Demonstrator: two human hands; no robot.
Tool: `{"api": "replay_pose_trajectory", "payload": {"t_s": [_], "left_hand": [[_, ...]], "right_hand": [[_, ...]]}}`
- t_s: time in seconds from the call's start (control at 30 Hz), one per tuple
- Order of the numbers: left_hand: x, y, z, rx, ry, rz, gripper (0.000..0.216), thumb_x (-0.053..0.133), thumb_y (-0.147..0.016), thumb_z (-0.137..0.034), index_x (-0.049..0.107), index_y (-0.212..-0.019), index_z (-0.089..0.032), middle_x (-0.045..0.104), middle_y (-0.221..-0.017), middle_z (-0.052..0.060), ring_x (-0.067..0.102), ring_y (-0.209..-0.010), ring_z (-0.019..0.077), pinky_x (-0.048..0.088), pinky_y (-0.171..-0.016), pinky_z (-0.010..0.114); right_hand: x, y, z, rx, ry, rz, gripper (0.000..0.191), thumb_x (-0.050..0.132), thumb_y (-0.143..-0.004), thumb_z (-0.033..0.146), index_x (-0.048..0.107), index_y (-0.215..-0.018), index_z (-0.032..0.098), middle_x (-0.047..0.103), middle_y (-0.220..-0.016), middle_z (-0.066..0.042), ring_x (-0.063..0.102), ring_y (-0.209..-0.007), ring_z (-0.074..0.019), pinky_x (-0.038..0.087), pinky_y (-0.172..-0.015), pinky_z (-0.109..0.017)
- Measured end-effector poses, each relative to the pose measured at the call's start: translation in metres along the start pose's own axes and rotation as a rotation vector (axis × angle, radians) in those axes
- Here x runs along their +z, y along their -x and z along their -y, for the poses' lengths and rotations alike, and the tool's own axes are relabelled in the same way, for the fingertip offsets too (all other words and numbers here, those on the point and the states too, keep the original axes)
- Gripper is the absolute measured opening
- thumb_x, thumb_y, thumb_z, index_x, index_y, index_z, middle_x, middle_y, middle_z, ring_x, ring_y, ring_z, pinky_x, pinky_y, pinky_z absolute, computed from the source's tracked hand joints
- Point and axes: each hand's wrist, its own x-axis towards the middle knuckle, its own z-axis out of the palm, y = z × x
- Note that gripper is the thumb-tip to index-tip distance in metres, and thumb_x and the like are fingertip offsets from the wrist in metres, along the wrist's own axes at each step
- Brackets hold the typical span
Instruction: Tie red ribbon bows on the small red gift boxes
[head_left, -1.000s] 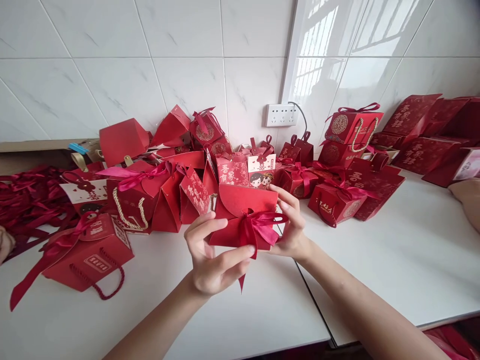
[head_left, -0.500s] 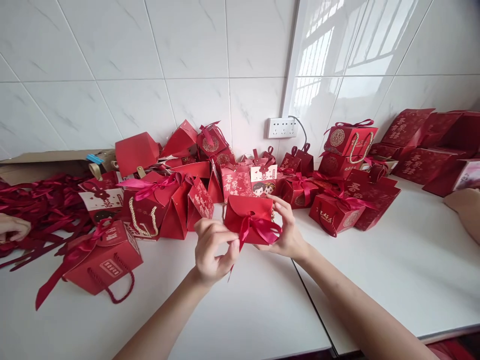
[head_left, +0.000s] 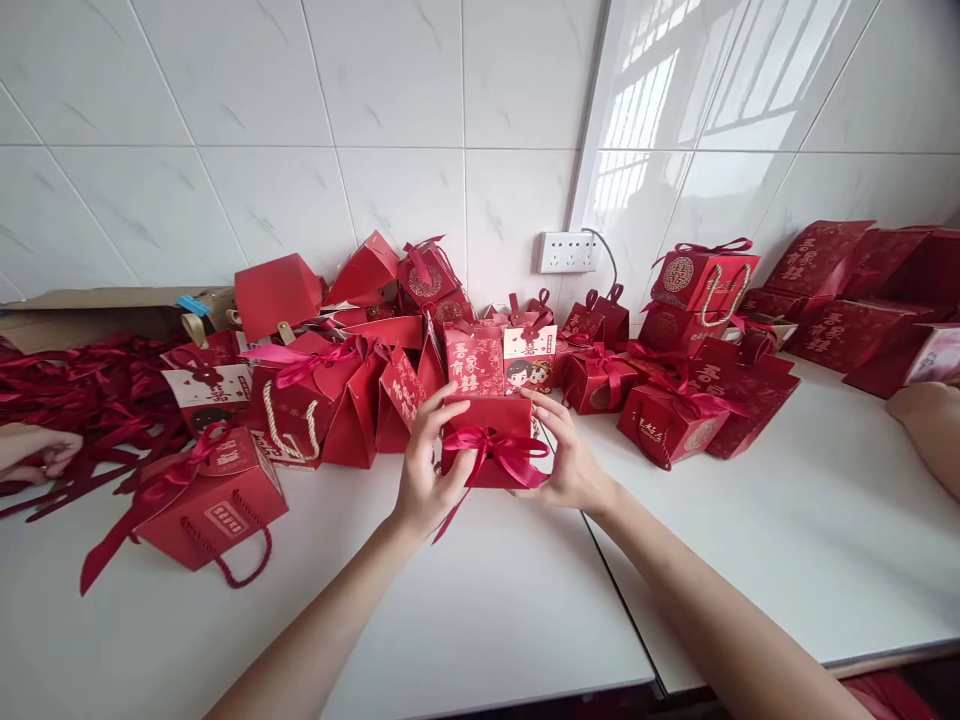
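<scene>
The left hand (head_left: 429,470) and right hand (head_left: 570,468) are bare, with slender fingers. The left forearm (head_left: 322,620), toward seven o'clock, and right forearm (head_left: 697,590), toward five o'clock, are uncovered to the edge of view, slim at the wrist, broader beyond.

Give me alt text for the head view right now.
The left hand and right hand hold a red cardboard box with a glossy magenta ribbon bow. Behind it, red gift boxes crowd a white table against a pale tiled wall; another person's hand is at far left.
</scene>
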Motion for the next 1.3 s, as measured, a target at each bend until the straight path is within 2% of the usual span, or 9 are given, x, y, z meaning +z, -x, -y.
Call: {"api": "replay_pose_trajectory", "payload": {"t_s": [0.13, 0.23, 0.4, 0.47, 0.57, 0.67, 0.87, 1.07, 1.3], "left_hand": [[0.003, 0.002, 0.006, -0.008, -0.037, -0.044, 0.033, 0.051, -0.089, -0.024, 0.048, -0.121, -0.022, 0.056, -0.122, 0.011, 0.054, -0.119, 0.0213, 0.048, -0.098, 0.037], [0.003, 0.003, 0.007, 0.051, -0.074, -0.062, 0.029, 0.052, -0.088, -0.022, 0.05, -0.118, -0.021, 0.058, -0.118, 0.01, 0.055, -0.116, 0.0209, 0.048, -0.098, 0.038], [0.001, 0.004, 0.008, 0.051, 0.038, 0.001, 0.031, 0.046, -0.092, -0.037, 0.051, -0.118, -0.02, 0.05, -0.132, 0.014, 0.049, -0.124, 0.0254, 0.046, -0.1, 0.045], [0.002, 0.005, 0.008, 0.035, 0.073, -0.001, 0.031, 0.046, -0.092, -0.038, 0.051, -0.116, -0.02, 0.049, -0.133, 0.014, 0.049, -0.125, 0.0253, 0.048, -0.098, 0.043], [0.005, 0.005, 0.005, 0.051, 0.024, -0.103, 0.012, 0.051, -0.091, -0.026, 0.056, -0.101, -0.02, 0.052, -0.128, 0.011, 0.051, -0.122, 0.0218, 0.051, -0.094, 0.037], [0.008, 0.006, 0.0, 0.155, -0.061, -0.211, 0.002, 0.055, -0.088, -0.018, 0.056, -0.087, -0.019, 0.051, -0.123, 0.008, 0.05, -0.123, 0.0214, 0.048, -0.1, 0.04], [0.006, 0.01, -0.007, 0.432, -0.119, -0.106, 0.004, 0.062, -0.083, -0.018, 0.061, -0.082, -0.021, 0.042, -0.122, 0.006, 0.037, -0.133, 0.0258, 0.045, -0.103, 0.048], [0.004, 0.009, -0.01, 0.486, -0.146, -0.13, 0.005, 0.06, -0.085, -0.023, 0.064, -0.083, -0.023, 0.042, -0.118, 0.006, 0.036, -0.131, 0.0272, 0.046, -0.101, 0.05], [0.002, 0.01, -0.009, 0.485, -0.158, -0.13, 0.006, 0.059, -0.086, -0.024, 0.065, -0.084, -0.024, 0.043, -0.117, 0.006, 0.038, -0.129, 0.0267, 0.046, -0.1, 0.05]], "right_hand": [[0.001, 0.0, 0.0, 0.026, -0.009, 0.014, 0.101, 0.074, -0.072, 0.043, 0.006, -0.146, 0.032, 0.032, -0.142, -0.017, 0.042, -0.128, -0.0338, 0.047, -0.095, -0.053], [0.003, 0.0, 0.0, 0.06, -0.002, 0.015, 0.101, 0.074, -0.072, 0.045, 0.005, -0.145, 0.033, 0.032, -0.141, -0.017, 0.043, -0.127, -0.0333, 0.048, -0.094, -0.052], [0.001, -0.001, -0.002, 0.057, -0.005, 0.034, 0.099, 0.073, -0.074, 0.04, 0.005, -0.146, 0.031, 0.031, -0.142, -0.018, 0.037, -0.132, -0.0321, 0.047, -0.096, -0.052], [0.0, -0.001, -0.004, 0.049, -0.021, 0.039, 0.097, 0.072, -0.075, 0.038, 0.006, -0.146, 0.031, 0.03, -0.143, -0.018, 0.034, -0.134, -0.0314, 0.047, -0.096, -0.051], [0.0, -0.002, -0.004, 0.062, -0.05, 0.028, 0.097, 0.073, -0.075, 0.036, 0.006, -0.146, 0.031, 0.028, -0.144, -0.017, 0.033, -0.135, -0.0313, 0.048, -0.096, -0.051], [0.001, -0.004, -0.002, 0.083, -0.046, -0.017, 0.098, 0.073, -0.074, 0.036, 0.006, -0.146, 0.032, 0.029, -0.145, -0.015, 0.033, -0.134, -0.0317, 0.046, -0.098, -0.053], [0.002, -0.006, 0.002, 0.041, -0.018, -0.11, 0.096, 0.072, -0.075, 0.039, 0.008, -0.146, 0.033, 0.029, -0.145, -0.013, 0.033, -0.134, -0.0317, 0.045, -0.099, -0.056], [0.002, -0.005, 0.004, 0.04, -0.069, -0.125, 0.096, 0.072, -0.075, 0.041, 0.008, -0.146, 0.034, 0.026, -0.148, -0.013, 0.031, -0.136, -0.0316, 0.047, -0.097, -0.056], [0.002, -0.005, 0.004, 0.026, -0.084, -0.122, 0.098, 0.073, -0.075, 0.038, 0.007, -0.146, 0.034, 0.024, -0.149, -0.013, 0.03, -0.137, -0.0321, 0.054, -0.089, -0.052]]}}
